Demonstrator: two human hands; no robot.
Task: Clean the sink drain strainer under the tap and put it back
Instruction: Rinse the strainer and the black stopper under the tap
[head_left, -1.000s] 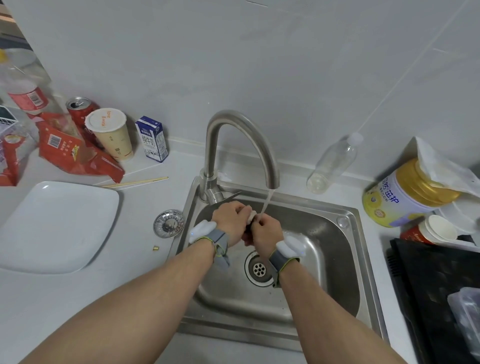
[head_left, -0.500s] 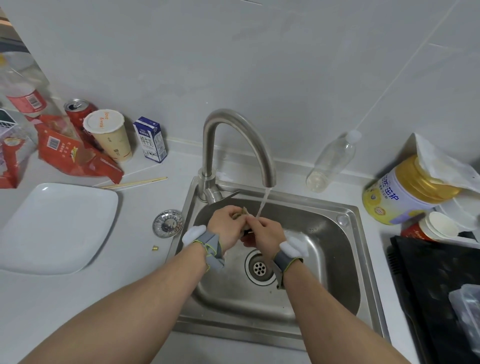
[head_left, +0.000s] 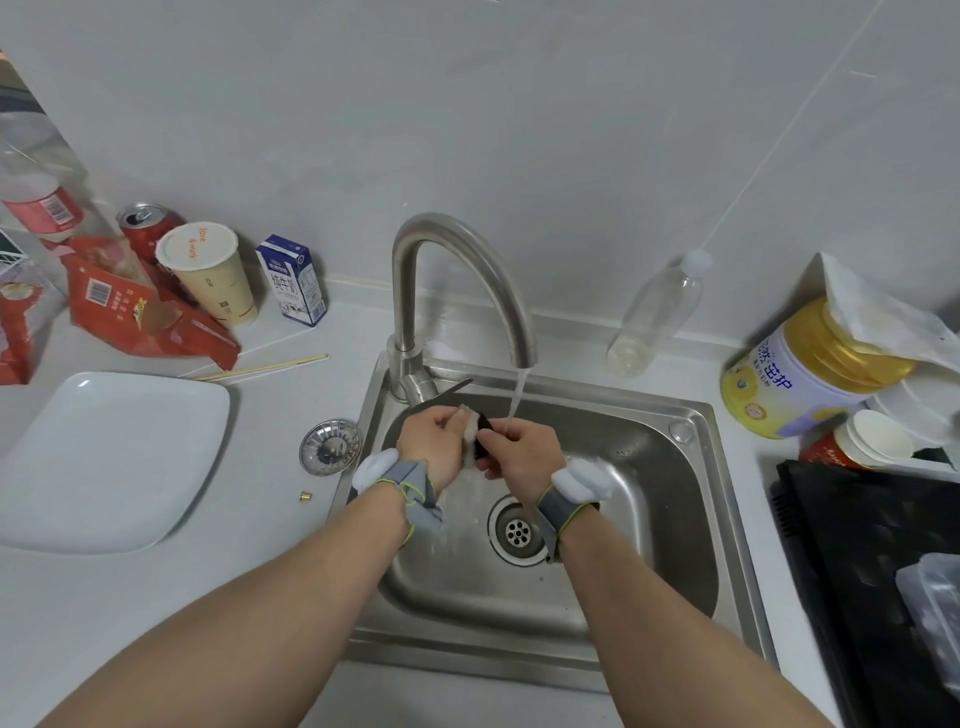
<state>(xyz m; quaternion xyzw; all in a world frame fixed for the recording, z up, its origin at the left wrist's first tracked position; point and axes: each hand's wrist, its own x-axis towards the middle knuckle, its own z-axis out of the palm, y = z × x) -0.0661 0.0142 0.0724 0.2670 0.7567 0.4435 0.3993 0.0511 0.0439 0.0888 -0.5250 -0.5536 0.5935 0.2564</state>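
Over the steel sink (head_left: 691, 499) my left hand (head_left: 434, 441) and my right hand (head_left: 522, 454) meet just below the tap (head_left: 452, 249). Between their fingertips they pinch a small dark part (head_left: 484, 439) with a whitish lump (head_left: 470, 423) on its left side. What the lump is cannot be made out. Water (head_left: 517, 395) runs from the spout onto my right fingers. A round metal strainer (head_left: 330, 447) lies on the counter left of the sink. The drain (head_left: 517, 530) in the basin floor is uncovered.
A white square plate (head_left: 104, 457), chopsticks (head_left: 265, 368) and a tiny brass piece (head_left: 305, 497) lie to the left. A paper cup (head_left: 208, 280), milk carton (head_left: 293, 280), can (head_left: 145, 223) and red bags (head_left: 140, 312) stand behind. On the right are a bottle (head_left: 657, 312), a yellow tin (head_left: 800, 374) and a black hob (head_left: 872, 571).
My hands have drawn slightly apart under the stream, and the dark part and whitish lump now show between the fingers. The water keeps running.
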